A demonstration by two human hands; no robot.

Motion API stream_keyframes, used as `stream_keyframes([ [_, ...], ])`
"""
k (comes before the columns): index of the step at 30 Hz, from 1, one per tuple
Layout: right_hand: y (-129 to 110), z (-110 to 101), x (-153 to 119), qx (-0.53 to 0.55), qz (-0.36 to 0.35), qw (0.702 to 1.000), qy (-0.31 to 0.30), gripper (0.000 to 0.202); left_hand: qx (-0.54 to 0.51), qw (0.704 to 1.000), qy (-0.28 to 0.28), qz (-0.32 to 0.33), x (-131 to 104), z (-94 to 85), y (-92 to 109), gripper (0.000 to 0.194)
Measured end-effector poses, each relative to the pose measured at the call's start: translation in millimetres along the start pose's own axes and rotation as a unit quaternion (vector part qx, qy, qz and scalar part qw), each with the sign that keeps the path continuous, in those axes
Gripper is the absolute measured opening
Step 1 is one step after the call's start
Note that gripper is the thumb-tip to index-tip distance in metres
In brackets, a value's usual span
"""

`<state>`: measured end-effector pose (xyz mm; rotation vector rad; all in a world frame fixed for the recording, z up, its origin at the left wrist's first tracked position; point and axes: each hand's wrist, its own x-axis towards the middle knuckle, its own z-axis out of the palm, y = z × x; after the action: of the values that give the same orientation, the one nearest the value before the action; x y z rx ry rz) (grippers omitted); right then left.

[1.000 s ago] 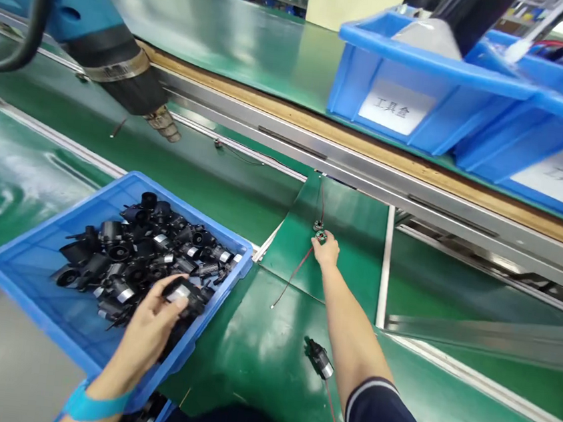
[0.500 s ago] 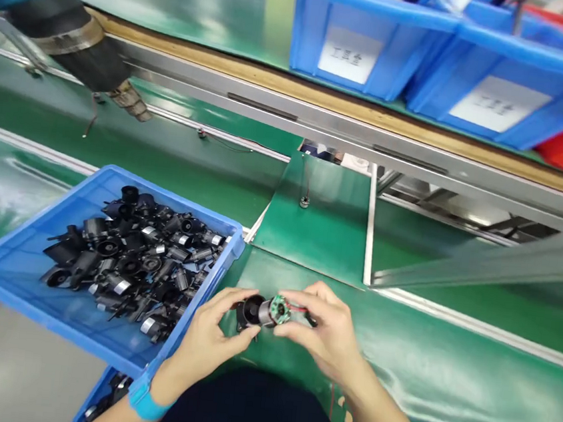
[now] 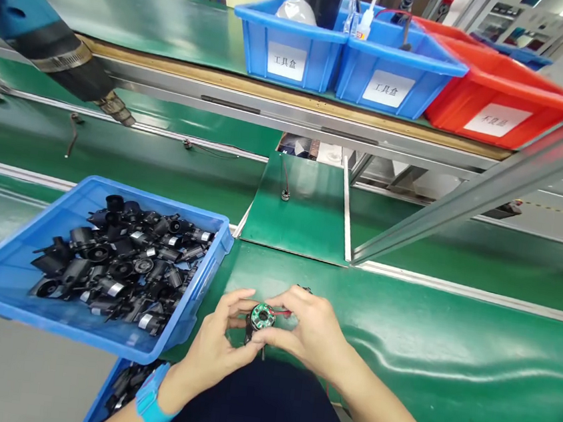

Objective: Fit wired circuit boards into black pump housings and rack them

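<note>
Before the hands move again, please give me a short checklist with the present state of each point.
1. Both hands on the part: ok. Left hand and right hand pinch the motor between them.
2. Green board on the motor's end: ok, it faces the camera.
3. Board fully seated: cannot tell, fingers cover the joint.
4. Red wire free: cannot tell, it runs under the right fingers.
5. Parts supply within reach: ok, the blue tray beside the left hand holds many black motors.
6. Next board ready: ok, one lies on the green ramp ahead.
</note>
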<state>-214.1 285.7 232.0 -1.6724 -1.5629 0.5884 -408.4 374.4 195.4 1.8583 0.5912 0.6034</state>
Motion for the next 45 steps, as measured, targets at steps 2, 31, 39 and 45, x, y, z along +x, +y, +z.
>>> stream_keyframes([
  [2,-3.4,0.6,-5.2,-0.015,-0.010,1.000,-0.018,0.067,0.008,0.999,0.003,0.036,-4.3,-0.7,-1.3,0.065],
  [31,171.4,45.3,-61.5,0.114,0.312,0.925,0.183,0.071,0.386,0.911,0.126,0.069,54.7,-66.6,-83.5,0.030],
  [39,261.2,56.9,-65.5,0.140,0.432,0.866,0.211,0.077,0.593,0.798,-0.029,-0.098,109.4,-142.6,-187.1,0.050],
  [45,262.0,47.7,-75.7,0.036,0.412,0.900,0.141,0.067,0.600,0.792,-0.065,-0.098,126.0,-147.1,-197.3,0.043],
])
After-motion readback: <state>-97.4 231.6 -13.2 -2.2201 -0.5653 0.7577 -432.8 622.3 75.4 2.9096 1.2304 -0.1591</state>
